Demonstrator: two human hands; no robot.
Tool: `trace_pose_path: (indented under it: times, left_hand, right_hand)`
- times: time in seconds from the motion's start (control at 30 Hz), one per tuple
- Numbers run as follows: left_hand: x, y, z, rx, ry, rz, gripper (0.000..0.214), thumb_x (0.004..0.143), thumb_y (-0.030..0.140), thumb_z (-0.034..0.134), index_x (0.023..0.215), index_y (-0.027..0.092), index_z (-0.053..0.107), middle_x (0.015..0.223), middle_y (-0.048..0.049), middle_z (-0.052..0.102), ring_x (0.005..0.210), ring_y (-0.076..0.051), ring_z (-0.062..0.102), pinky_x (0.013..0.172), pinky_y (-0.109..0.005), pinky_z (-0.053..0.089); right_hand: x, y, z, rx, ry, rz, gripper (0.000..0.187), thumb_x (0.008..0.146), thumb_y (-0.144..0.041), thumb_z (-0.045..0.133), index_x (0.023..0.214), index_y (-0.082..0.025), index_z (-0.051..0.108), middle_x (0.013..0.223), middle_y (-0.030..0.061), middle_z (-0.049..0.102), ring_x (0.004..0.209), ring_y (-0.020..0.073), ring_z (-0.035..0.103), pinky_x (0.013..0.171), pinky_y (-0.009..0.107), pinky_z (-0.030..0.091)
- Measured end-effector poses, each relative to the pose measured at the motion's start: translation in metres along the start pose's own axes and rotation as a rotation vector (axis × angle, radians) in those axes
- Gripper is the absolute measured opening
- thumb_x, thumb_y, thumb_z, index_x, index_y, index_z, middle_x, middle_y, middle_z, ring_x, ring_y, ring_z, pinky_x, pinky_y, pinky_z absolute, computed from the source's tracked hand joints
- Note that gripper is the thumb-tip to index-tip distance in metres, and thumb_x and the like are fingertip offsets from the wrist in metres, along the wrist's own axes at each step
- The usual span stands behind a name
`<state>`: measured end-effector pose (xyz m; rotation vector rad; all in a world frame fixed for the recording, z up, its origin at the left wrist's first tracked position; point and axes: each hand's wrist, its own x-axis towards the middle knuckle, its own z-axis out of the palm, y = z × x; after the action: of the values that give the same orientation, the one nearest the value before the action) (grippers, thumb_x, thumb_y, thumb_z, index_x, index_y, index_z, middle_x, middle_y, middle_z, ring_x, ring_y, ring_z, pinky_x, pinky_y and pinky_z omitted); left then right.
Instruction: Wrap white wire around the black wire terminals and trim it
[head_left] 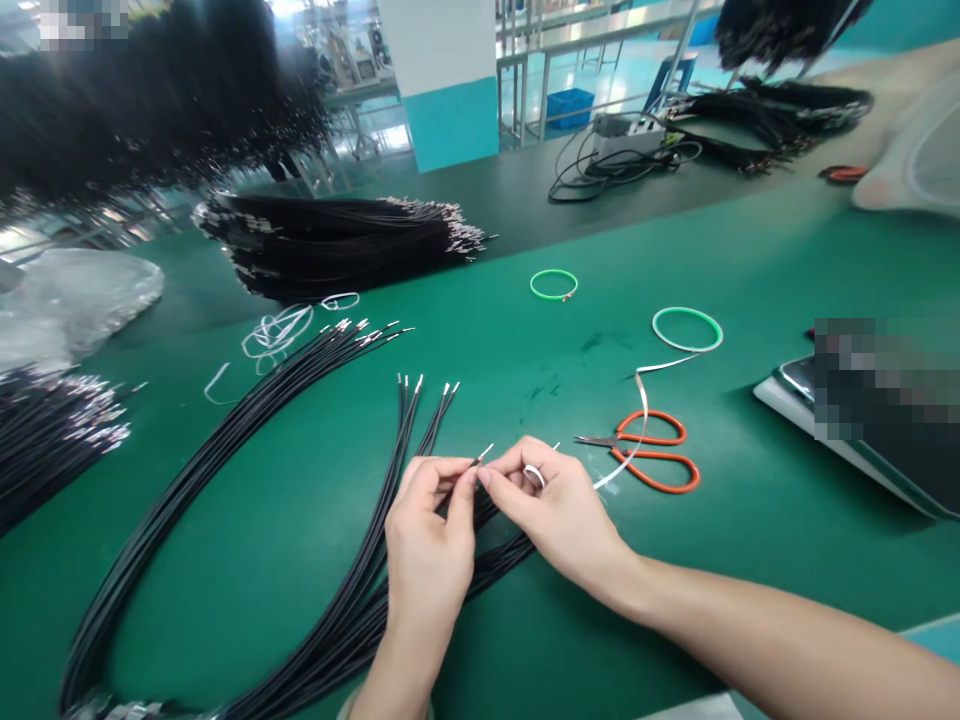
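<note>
View: head, looking down at a green work mat (247, 610) with a smooth, faintly glossy surface.

Left hand (427, 530): closed in a pinch on a black insulated wire (459, 480), just behind its bright metal terminal.

Right hand (555, 510): closed in a pinch on white tape (534, 476), which curls into a small loop at the fingertips; we see these fingers almost touching the left hand's.

Held wire: above the mat, between both hands, its terminal pointing up and right.

Tape: a thin, flat strip running past orange-handled scissors (652, 428) to a green-rimmed roll (686, 330).

Other wires: a long, looping fan of black wires (225, 440) under and beside the hands, with a thick bundle (330, 245) farther up.

Plastic: a crumpled clear bag (67, 300) at far left.

Far bench: a grey box (626, 135) with coiled black cables.

Writing: we cannot read any; the box's face is too small.

Edges: the mat's near edge passes under the right forearm at lower right.
</note>
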<state>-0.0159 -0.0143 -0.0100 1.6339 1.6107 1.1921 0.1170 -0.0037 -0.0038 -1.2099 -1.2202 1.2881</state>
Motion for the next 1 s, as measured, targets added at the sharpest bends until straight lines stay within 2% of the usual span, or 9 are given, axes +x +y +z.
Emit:
trace_pose_path:
  times: [0.2, 0.33, 0.6, 0.67, 0.73, 0.8, 0.87, 0.93, 1.0]
  left_hand:
    - [-0.001, 0.003, 0.0, 0.144, 0.058, 0.134, 0.006, 0.087, 0.018, 0.057, 0.09, 0.018, 0.062, 0.09, -0.0009, 0.059, 0.085, -0.01, 0.059, 0.076, -0.023, 0.052]
    - [-0.002, 0.006, 0.0, 0.179, 0.088, 0.188, 0.006, 0.087, 0.016, 0.058, 0.09, 0.018, 0.062, 0.088, -0.0007, 0.059, 0.083, -0.009, 0.059, 0.075, -0.023, 0.052]
    - [-0.004, 0.003, 0.004, 0.144, 0.13, 0.129, 0.013, 0.087, 0.02, 0.059, 0.1, 0.019, 0.058, 0.093, -0.0006, 0.059, 0.082, -0.008, 0.06, 0.076, -0.022, 0.053]
    - [-0.005, 0.002, 0.005, 0.141, 0.134, 0.114, 0.015, 0.086, 0.021, 0.06, 0.101, 0.02, 0.057, 0.094, -0.0006, 0.059, 0.082, -0.008, 0.06, 0.077, -0.022, 0.053]
    - [-0.006, 0.002, 0.005, 0.156, 0.146, 0.12, 0.017, 0.086, 0.02, 0.061, 0.102, 0.02, 0.055, 0.092, -0.0002, 0.06, 0.081, -0.008, 0.061, 0.076, -0.021, 0.053]
    - [-0.006, 0.002, 0.005, 0.17, 0.17, 0.139, 0.021, 0.084, 0.017, 0.062, 0.103, 0.02, 0.052, 0.092, -0.0001, 0.06, 0.08, -0.008, 0.062, 0.074, -0.02, 0.053]
    - [-0.007, 0.002, 0.005, 0.187, 0.2, 0.165, 0.025, 0.082, 0.012, 0.062, 0.103, 0.019, 0.05, 0.092, -0.0003, 0.06, 0.081, -0.008, 0.062, 0.073, -0.019, 0.053]
    - [-0.008, 0.001, 0.005, 0.208, 0.227, 0.2, 0.025, 0.081, 0.01, 0.062, 0.1, 0.019, 0.049, 0.093, -0.0007, 0.059, 0.082, -0.008, 0.062, 0.072, -0.019, 0.052]
    - [-0.008, 0.002, 0.005, 0.229, 0.247, 0.241, 0.022, 0.082, 0.01, 0.062, 0.098, 0.018, 0.048, 0.092, -0.0011, 0.059, 0.08, -0.009, 0.062, 0.072, -0.02, 0.052]
  right_hand:
    - [-0.002, -0.004, -0.001, 0.042, 0.016, -0.02, 0.02, 0.08, -0.031, 0.064, 0.07, -0.014, 0.062, 0.065, 0.0006, 0.05, 0.056, 0.0087, 0.038, 0.051, 0.022, 0.032]
    - [-0.001, -0.001, 0.0, 0.101, 0.0, 0.039, 0.021, 0.079, -0.033, 0.065, 0.071, -0.014, 0.061, 0.062, -0.0002, 0.049, 0.055, 0.0085, 0.037, 0.05, 0.022, 0.03]
    - [0.002, 0.002, 0.001, 0.226, 0.004, 0.124, 0.025, 0.079, -0.035, 0.066, 0.073, -0.012, 0.058, 0.059, -0.0012, 0.049, 0.054, 0.0077, 0.038, 0.051, 0.021, 0.03]
    - [0.001, 0.001, 0.0, 0.191, 0.06, 0.051, 0.023, 0.081, -0.034, 0.066, 0.074, -0.013, 0.059, 0.063, -0.0004, 0.053, 0.052, 0.007, 0.039, 0.048, 0.021, 0.03]
    - [-0.002, 0.0, -0.003, 0.097, 0.075, -0.134, 0.014, 0.084, -0.029, 0.063, 0.08, -0.015, 0.061, 0.079, 0.003, 0.063, 0.058, 0.0089, 0.051, 0.051, 0.021, 0.037]
    - [-0.004, 0.002, -0.006, -0.026, -0.007, -0.365, 0.004, 0.086, -0.021, 0.06, 0.086, -0.017, 0.062, 0.095, 0.0047, 0.067, 0.08, 0.0132, 0.064, 0.062, 0.022, 0.047]
    - [-0.004, 0.004, -0.008, -0.153, -0.119, -0.525, 0.006, 0.088, -0.015, 0.056, 0.091, -0.018, 0.06, 0.101, 0.0043, 0.069, 0.101, 0.0152, 0.064, 0.077, 0.023, 0.051]
    - [-0.003, 0.007, -0.01, -0.267, -0.162, -0.576, 0.01, 0.089, -0.014, 0.054, 0.096, -0.019, 0.058, 0.107, 0.0041, 0.068, 0.108, 0.0151, 0.061, 0.088, 0.025, 0.05]
    - [0.0, 0.008, -0.012, -0.338, -0.144, -0.545, 0.011, 0.091, -0.017, 0.052, 0.099, -0.019, 0.058, 0.113, 0.0044, 0.066, 0.11, 0.0154, 0.061, 0.092, 0.028, 0.049]
